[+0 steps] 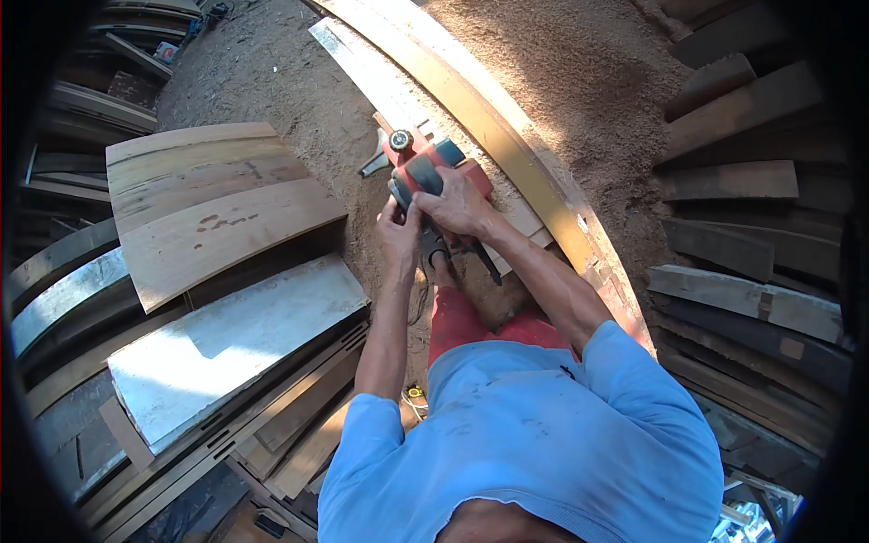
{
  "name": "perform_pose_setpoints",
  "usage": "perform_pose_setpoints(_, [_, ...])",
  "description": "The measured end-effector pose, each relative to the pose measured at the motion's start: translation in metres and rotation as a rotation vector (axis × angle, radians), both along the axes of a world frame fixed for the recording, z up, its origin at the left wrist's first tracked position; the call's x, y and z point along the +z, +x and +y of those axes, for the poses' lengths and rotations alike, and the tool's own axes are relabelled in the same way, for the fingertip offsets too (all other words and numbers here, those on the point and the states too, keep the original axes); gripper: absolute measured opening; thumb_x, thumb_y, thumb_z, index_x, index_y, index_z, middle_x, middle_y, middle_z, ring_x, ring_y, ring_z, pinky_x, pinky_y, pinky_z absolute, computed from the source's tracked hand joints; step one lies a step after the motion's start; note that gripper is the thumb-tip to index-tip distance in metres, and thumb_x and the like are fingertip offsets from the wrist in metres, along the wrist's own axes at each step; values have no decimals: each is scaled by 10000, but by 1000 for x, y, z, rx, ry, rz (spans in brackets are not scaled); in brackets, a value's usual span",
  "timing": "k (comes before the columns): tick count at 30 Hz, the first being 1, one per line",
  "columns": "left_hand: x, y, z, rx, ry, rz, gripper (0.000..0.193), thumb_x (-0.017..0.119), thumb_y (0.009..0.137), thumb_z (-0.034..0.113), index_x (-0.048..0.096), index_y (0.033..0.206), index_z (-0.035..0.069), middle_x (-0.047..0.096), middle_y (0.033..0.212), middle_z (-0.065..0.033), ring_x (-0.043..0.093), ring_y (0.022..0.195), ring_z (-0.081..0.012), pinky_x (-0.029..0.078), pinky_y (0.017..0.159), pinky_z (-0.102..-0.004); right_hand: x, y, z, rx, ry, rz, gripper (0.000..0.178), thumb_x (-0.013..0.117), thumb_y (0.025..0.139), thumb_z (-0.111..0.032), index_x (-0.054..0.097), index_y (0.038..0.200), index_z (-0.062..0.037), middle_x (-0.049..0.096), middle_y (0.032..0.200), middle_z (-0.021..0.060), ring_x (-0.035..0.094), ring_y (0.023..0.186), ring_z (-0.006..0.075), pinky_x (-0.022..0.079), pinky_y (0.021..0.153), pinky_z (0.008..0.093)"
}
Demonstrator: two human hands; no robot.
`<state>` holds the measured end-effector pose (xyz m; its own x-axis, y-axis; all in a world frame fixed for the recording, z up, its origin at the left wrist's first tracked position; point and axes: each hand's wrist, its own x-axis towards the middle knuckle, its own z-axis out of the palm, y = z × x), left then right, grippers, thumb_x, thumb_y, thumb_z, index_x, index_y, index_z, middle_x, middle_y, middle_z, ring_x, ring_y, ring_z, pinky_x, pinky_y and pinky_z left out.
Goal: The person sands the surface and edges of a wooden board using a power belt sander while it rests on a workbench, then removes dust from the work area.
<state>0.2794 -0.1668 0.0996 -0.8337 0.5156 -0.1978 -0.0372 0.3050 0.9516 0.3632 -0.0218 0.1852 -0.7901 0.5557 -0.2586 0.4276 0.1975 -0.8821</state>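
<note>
A red and black electric planer (422,170) with a round knob is tilted in front of me, over the near edge of the bench. My right hand (457,206) wraps round its body from the right. Closed on its lower left edge is my left hand (396,237), thumb and fingertips pressed against it; part of the grip is hidden. A dark cord end hangs below the right wrist. A pale board (362,77) lies under and beyond the planer, alongside a long yellowish beam (480,95).
A wide wooden panel (213,204) and a whitish board (240,330) lie on stacked lumber at left. More planks (733,181) are piled along the right. Sawdust (588,90) covers the ground. A yellow tape measure (415,393) sits near my left side.
</note>
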Motion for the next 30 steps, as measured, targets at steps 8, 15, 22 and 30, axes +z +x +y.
perform_pose_setpoints(8, [6, 211, -98, -23, -88, -254, 535, 799, 928, 127, 599, 1399, -29, 668, 1155, -123, 701, 1056, -194, 565, 963, -326, 0, 212, -92, -23, -98, 23, 427, 755, 890, -342, 605, 1022, 34, 685, 921, 292, 716, 924, 450, 551, 789, 498])
perform_pose_setpoints(15, [5, 152, -71, 0, -39, -251, 470, 782, 947, 147, 635, 1367, -5, 670, 1137, -119, 714, 1020, -191, 575, 895, -331, 5, 153, -68, 28, -111, -128, 439, 759, 893, -350, 607, 1033, 37, 696, 900, 284, 725, 881, 441, 560, 773, 495])
perform_pose_setpoints(22, [7, 0, -12, 0, 33, -110, 419, 746, 986, 175, 651, 1354, 0, 689, 1184, -102, 701, 990, -160, 560, 878, -310, 18, 4, 0, 29, -114, 13, 542, 737, 856, -347, 628, 1169, 82, 712, 1032, 309, 727, 995, 421, 568, 866, 475])
perform_pose_setpoints(30, [-126, -13, -133, 720, 370, -921, 352, 515, 1072, 491, 499, 1099, 141, 572, 1030, -52, 554, 906, -209, 491, 780, -356, 74, 9, -24, 77, -208, 220, 459, 732, 876, -318, 635, 1135, 48, 689, 1005, 241, 688, 935, 321, 531, 878, 437])
